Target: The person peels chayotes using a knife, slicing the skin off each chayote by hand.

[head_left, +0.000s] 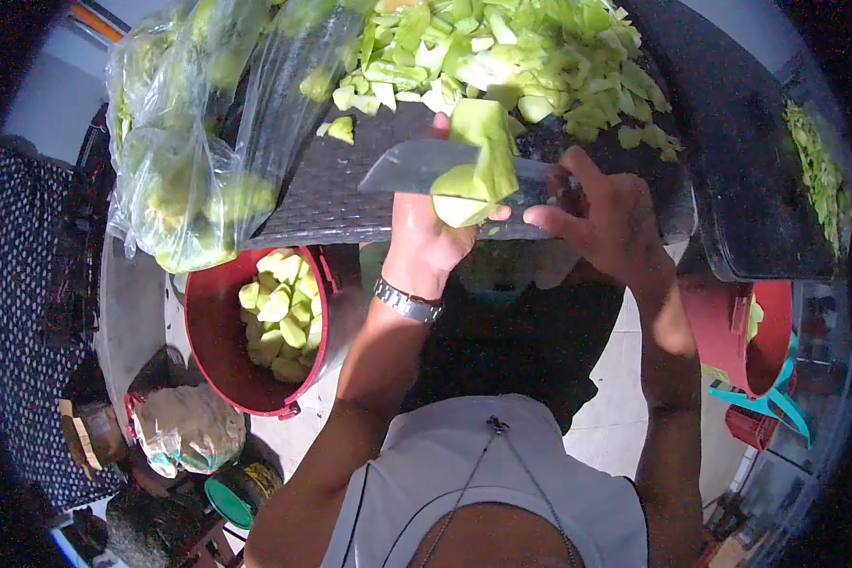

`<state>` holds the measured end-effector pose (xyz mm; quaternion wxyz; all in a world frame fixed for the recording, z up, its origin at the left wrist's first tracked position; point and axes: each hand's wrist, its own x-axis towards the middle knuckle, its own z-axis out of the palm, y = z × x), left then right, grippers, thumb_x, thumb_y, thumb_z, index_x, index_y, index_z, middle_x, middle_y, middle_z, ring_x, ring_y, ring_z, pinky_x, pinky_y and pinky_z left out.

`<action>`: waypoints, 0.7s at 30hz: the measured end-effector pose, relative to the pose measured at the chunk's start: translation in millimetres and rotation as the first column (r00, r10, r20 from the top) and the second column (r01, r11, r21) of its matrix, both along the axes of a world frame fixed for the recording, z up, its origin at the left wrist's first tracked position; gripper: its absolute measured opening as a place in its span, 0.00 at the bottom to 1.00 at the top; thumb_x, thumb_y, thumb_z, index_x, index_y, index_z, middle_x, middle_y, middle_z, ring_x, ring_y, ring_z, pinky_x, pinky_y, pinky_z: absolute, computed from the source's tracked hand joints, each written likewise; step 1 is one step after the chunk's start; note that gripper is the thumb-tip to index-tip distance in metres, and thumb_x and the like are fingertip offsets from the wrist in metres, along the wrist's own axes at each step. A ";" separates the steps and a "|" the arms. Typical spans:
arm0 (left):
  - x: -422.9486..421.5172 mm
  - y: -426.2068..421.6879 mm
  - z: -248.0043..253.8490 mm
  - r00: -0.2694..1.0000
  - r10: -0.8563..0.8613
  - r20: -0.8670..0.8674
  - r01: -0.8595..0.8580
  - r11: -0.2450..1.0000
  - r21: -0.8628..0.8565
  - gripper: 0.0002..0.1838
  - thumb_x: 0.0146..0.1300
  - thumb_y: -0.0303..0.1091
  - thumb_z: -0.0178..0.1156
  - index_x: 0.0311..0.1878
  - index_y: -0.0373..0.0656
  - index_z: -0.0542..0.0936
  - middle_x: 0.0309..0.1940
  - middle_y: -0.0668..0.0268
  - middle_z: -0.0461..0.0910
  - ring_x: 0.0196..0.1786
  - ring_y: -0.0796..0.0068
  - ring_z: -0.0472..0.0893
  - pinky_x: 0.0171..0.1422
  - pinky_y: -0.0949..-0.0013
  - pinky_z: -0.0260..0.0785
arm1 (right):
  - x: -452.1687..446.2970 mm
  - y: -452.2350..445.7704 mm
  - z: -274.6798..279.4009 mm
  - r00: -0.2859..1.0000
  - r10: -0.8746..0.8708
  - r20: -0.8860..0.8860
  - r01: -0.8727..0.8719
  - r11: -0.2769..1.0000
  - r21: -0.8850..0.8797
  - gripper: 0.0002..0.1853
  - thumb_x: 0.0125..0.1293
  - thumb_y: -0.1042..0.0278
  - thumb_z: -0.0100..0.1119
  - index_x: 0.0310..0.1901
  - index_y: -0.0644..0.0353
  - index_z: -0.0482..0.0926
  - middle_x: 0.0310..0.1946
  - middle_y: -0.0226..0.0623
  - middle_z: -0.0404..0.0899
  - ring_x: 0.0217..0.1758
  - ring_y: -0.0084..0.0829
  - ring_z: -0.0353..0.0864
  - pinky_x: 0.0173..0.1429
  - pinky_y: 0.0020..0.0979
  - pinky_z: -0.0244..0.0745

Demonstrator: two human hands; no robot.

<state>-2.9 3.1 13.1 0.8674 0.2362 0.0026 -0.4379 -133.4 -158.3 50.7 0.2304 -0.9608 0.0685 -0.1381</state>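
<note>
White shirt (417, 464) nearest; left fingers (441, 124) clasp green produce (494, 168); right fingers (585, 168) clench knife (409, 167).

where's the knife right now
In the upper middle of the head view, the knife is in the right hand, its blade pointing left at the pale green chunk in the left hand.

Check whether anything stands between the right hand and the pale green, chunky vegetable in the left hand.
Yes: the broad grey metal knife, gripped by the right hand, spans the gap and lies across the pale green vegetable. Nothing else visible stands between them.
</note>
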 end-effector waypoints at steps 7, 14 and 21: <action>2.2 4.0 6.8 0.984 -0.099 0.146 0.100 0.995 0.001 0.27 0.74 0.56 0.51 0.59 0.41 0.76 0.45 0.56 0.85 0.40 0.59 0.87 0.31 0.56 0.81 | 9.9 -34.3 -1.9 0.971 -0.236 0.046 0.240 0.965 -0.106 0.17 0.64 0.58 0.65 0.52 0.52 0.78 0.27 0.43 0.80 0.34 0.44 0.85 0.39 0.42 0.77; 9.1 -3.6 12.9 0.999 -0.025 0.027 0.026 0.999 -0.035 0.25 0.70 0.51 0.58 0.61 0.41 0.75 0.46 0.56 0.84 0.46 0.57 0.86 0.40 0.53 0.82 | -3.8 -111.7 -43.7 0.978 0.046 0.205 0.071 0.847 -0.527 0.21 0.64 0.80 0.54 0.59 0.55 0.75 0.32 0.45 0.77 0.36 0.45 0.81 0.42 0.42 0.76; 6.9 -13.8 11.1 0.997 0.048 0.062 -0.043 0.996 -0.083 0.19 0.72 0.43 0.56 0.58 0.41 0.75 0.52 0.61 0.82 0.52 0.61 0.83 0.55 0.55 0.78 | -4.0 4.6 17.4 0.992 -0.106 -0.075 0.112 0.991 0.070 0.22 0.68 0.47 0.63 0.51 0.57 0.76 0.28 0.42 0.81 0.31 0.43 0.84 0.36 0.43 0.78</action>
